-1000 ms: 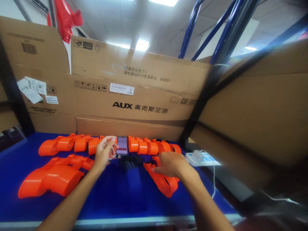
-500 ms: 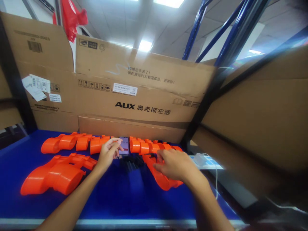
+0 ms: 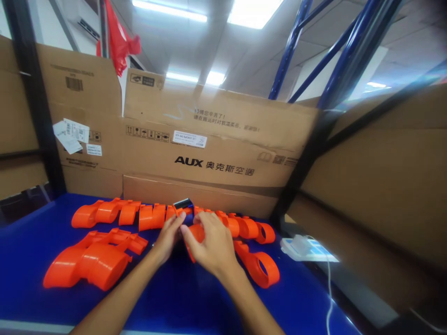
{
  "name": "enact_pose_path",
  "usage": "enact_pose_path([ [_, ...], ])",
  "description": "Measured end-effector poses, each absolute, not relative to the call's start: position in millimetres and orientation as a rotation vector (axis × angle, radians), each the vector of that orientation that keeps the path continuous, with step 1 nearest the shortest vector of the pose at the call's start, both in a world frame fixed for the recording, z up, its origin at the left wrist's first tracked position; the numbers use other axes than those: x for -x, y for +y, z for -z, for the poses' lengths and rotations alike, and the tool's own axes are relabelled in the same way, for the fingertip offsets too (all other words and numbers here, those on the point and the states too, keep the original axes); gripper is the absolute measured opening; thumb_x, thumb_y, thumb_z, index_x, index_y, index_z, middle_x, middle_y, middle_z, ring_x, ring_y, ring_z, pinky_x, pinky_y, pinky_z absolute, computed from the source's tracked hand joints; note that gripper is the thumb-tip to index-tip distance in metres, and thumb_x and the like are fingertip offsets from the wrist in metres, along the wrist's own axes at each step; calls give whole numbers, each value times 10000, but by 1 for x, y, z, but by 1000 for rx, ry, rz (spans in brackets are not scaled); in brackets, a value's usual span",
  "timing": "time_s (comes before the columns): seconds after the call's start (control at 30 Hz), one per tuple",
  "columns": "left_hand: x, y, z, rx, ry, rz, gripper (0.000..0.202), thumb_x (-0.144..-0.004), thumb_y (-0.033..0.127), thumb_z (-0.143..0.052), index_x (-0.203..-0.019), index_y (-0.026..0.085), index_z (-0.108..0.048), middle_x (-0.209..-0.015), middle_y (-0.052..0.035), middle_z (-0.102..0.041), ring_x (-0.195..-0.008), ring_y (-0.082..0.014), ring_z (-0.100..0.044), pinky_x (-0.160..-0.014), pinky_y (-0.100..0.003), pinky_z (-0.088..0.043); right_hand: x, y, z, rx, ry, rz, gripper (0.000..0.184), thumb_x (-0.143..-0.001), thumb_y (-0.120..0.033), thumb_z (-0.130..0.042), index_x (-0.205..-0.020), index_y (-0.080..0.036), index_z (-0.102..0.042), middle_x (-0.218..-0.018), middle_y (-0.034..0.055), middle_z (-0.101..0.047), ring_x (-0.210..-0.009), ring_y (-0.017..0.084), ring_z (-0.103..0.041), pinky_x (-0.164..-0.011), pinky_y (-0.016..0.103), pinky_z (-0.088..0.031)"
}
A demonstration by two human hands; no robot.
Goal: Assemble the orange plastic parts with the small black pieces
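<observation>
Over the middle of the blue table, my hands meet around an orange curved plastic part (image 3: 196, 232). My right hand (image 3: 214, 244) has its thumb and fingers closed on the part from the right. My left hand (image 3: 170, 238) is closed at its left side, with fingertips against it; the fingers hide much of the contact. Just beyond the fingertips a dark, flat-topped item with a blue side (image 3: 183, 204) shows; whether it is held or stands behind cannot be made out. To the right of my right hand lies an orange looped part (image 3: 261, 269).
Orange curved parts stand in a row (image 3: 129, 214) along the cardboard wall (image 3: 209, 153). More orange parts (image 3: 87, 263) lie at left front. A white power strip (image 3: 309, 249) with a plug and cable is by the right edge. Black posts (image 3: 296, 163) frame the table.
My right hand has moved left from the orange parts at right front, bringing one to my left hand. My left hand has shifted slightly. The camera view has tilted upward.
</observation>
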State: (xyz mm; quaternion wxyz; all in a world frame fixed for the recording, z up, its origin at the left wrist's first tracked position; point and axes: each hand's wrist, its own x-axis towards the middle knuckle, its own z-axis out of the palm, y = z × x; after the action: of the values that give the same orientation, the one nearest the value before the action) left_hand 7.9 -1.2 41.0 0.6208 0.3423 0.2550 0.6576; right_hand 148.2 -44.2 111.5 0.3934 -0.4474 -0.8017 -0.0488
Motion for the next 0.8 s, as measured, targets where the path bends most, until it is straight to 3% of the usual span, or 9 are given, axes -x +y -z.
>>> enact_pose_path([
  [0.13, -7, 3, -42, -806, 561, -1573, 360, -711, 465, -815, -881, 162, -722, -814, -25, -738, -743, -189, -679, -743, -289, -506, -157, -13, -96, 997, -1789, -320, 350, -990, -458, -437, -786, -198, -550, -692, 1, -561, -652, 153, -520, -627, 263, -387],
  [0.33, -5, 4, -34, -1020, 725, -1540, 356, -767, 469, -771, -966, 176, -736, -981, -64, -761, -942, -245, -686, -914, -338, -472, -177, 20, -69, 836, -1764, -929, 358, -885, -529, -604, -769, -191, -605, -627, -23, -537, -550, 120, -464, -525, 236, -360],
  [0.5, -7, 0, -39, -1187, 635, -1577, 370, -795, 419, -757, -1079, 189, -698, -1084, -84, -741, -1016, -250, -675, -938, -342, -471, -177, 22, -51, 805, -1652, -985, 306, -779, -460, -747, -766, -183, -618, -660, -24, -542, -597, 115, -480, -559, 228, -402],
  [0.6, -8, 1, -41, -1240, 695, -1622, 356, -797, 397, -756, -1078, 185, -698, -1052, -86, -746, -992, -244, -680, -907, -333, -488, -175, 20, -48, 813, -1640, -940, 291, -795, -444, -722, -733, -180, -617, -657, -16, -549, -603, 118, -496, -568, 231, -418],
  [0.73, -8, 2, -38, -1264, 748, -1652, 363, -796, 384, -756, -1082, 165, -711, -1032, -97, -753, -972, -242, -689, -881, -330, -507, -172, 15, -46, 871, -1688, -939, 261, -872, -438, -626, -843, -183, -671, -579, -31, -528, -466, 102, -445, -458, 221, -368],
  [0.8, -7, 2, -36, -1229, 770, -1683, 413, -781, 373, -772, -1127, 159, -698, -1006, -94, -759, -945, -236, -696, -865, -328, -514, -172, 11, -47, 884, -1705, -952, 261, -895, -417, -588, -805, -184, -661, -540, -41, -501, -422, 94, -420, -423, 216, -342],
])
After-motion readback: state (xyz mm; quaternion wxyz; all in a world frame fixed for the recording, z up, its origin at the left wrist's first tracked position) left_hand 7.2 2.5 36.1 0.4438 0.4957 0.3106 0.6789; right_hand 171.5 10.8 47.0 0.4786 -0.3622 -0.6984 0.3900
